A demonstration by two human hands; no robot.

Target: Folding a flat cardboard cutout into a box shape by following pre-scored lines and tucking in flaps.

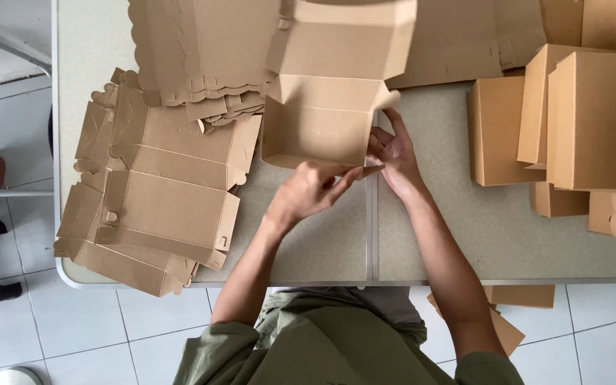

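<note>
Cardboard box point(322, 117), half-folded, sits at mid-table w/ its lid flap thrown open toward the far edge; both my hands work its near wall, at the front right corner. My left hand point(306, 191) comes in from below, fingers curled w/ thumb and forefinger stretched toward that corner, pinching what looks like a small tab. It's too small to tell for sure. My right hand point(393, 158) is cupped round the same corner, fingers partly bent against the side wall, so it's pressing and bracing, not clamped shut. As I judge it, doing this bit well means keeping the right hand steady as a backstop so the wall stays upright, then easing the tab in w/ the left w/o creasing the thin board, and keeping the corner square. The open lid above is loose and could flop down over the work, so I'd keep it tilted back. Round about: a fanned stack of flat blanks point(155, 196) lies to the left, hanging a bit over the table point(308, 249) edge, near enough that a left elbow swing might nudge it. More blanks w/ scalloped edges point(194, 50) lie at the far side, touching the box's left. Finished boxes point(579, 121) are piled at right, well apart from my hands. A few cardboard pieces point(515, 299) lie on the tiled floor point(73, 335) beside my right arm. The seam between the two tabletops runs right below the corner I'm working.
</note>
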